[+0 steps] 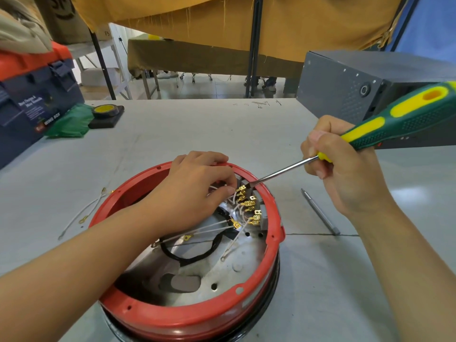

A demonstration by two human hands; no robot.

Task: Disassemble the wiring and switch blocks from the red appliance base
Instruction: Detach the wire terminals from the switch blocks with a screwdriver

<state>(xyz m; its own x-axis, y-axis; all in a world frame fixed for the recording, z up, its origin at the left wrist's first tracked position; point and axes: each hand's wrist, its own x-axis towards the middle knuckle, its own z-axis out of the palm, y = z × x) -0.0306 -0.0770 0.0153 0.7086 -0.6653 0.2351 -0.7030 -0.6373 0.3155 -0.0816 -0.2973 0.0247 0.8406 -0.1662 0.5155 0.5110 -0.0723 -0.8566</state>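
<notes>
Head view looks down on the round red metal appliance base (pixel 192 317), which sits open side up on the grey table (pixel 320 292) near its front edge. Left hand (pixel 197 191) reaches in from the lower left, forearm across the rim, fingertips pinching the white wires (pixel 237 233) beside the row of brass spade terminals (pixel 248 206). Right hand (pixel 345 169) comes from the right, wrist bent, gripping the green-and-yellow-handled flat screwdriver (pixel 394 117) near its collar; the blade tip touches the topmost terminal. A grey metal rod (pixel 320 212) lies on the table just right of the base.
</notes>
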